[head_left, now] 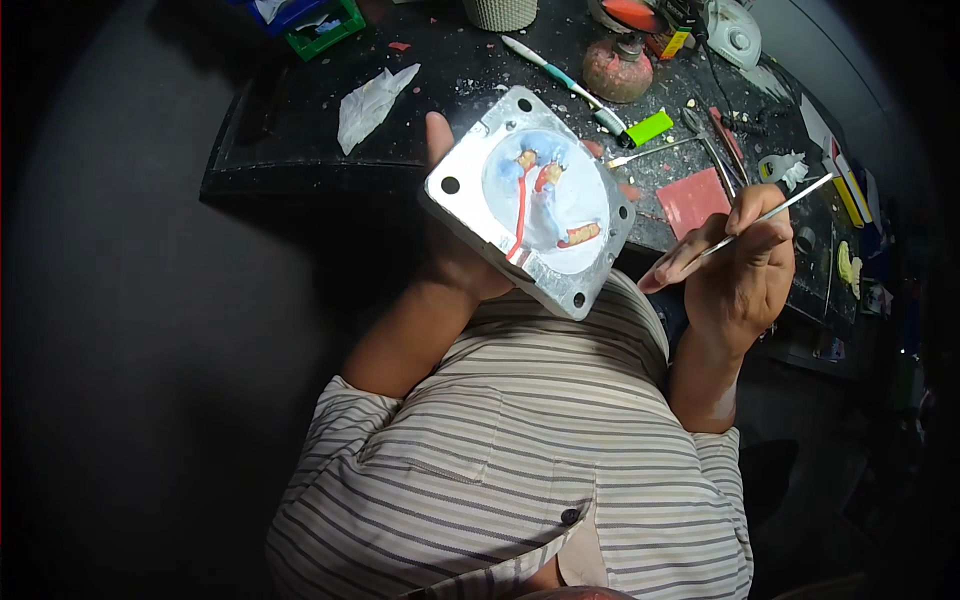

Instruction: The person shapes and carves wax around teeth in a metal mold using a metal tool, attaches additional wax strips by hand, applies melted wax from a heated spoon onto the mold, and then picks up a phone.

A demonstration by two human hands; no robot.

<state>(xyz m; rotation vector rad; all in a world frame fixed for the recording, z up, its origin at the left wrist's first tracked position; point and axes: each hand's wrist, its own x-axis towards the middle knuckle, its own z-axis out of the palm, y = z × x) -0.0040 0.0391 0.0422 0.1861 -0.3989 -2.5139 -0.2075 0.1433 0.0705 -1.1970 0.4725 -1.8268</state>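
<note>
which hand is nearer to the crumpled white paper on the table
Left. The left hand, holding the metal block, is a short way right of the paper; the right hand, holding the thin tool, is much farther right, beyond the block.

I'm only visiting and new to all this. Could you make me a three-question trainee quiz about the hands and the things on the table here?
1. Which hand holds the thin, straight, silvery tool?
2. True or false: the tool is touching the thick, silver metal block with the round, pale centre.
3. Fill in the colour: the flat, roughly square sheet on the black table is ____.

Key:
1. The right hand; the left hand holds the metal block.
2. False: there is a gap between the two.
3. Pink.
</note>
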